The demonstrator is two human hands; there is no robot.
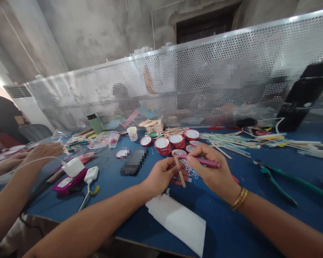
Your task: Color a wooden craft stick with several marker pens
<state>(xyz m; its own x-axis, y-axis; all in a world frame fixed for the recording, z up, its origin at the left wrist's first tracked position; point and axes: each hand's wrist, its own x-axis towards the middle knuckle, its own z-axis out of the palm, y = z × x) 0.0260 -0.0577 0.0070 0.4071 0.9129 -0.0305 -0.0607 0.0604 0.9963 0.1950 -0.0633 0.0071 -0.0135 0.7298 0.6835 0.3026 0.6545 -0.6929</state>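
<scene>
The left grip (pixel 161 175) pinches a flat wooden stick (pixel 181 174) between thumb and fingers, its lower end jutting past them. Just beside it, the right grip (pixel 212 171) closes on a pink pen-like tool (pixel 206 162) angled toward the stick; whether they touch, I cannot tell. A sideways push could twist the stick, since only that pinch seems to steady it. Below the left grip, white paper (pixel 179 220) lies near the worktop's (pixel 110 200) front edge; a brushing forearm might drag it off.
</scene>
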